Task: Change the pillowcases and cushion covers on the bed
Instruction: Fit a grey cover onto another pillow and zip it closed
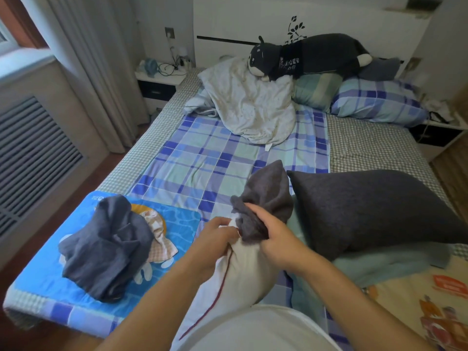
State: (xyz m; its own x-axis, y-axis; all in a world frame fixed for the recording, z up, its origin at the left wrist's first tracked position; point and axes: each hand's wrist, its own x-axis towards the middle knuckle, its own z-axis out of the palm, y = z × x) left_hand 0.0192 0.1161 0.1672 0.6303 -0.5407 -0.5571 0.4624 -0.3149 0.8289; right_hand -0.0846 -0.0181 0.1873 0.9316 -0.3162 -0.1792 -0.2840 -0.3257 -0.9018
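A white cushion insert (243, 269) with dark red piping lies in front of me, pointing away across the bed. A bunched dark grey cover (266, 196) sits over its far end. My left hand (215, 236) grips the white insert near its top corner. My right hand (276, 236) grips the gathered edge of the grey cover. A covered dark grey cushion (374, 211) lies just to the right. A crumpled pile of dark blue-grey covers (106, 252) with a checked cloth (162, 239) rests on a blue mat (177, 224) at the left.
A bare cream pillow (253, 107) leans near the headboard, with a dark plush toy (311, 57), a green-striped pillow (316, 91) and a plaid pillow (377, 102). A nightstand (159, 82) stands far left, another (438, 133) at the right. A radiator cover (33, 158) and curtain (101, 72) line the left wall.
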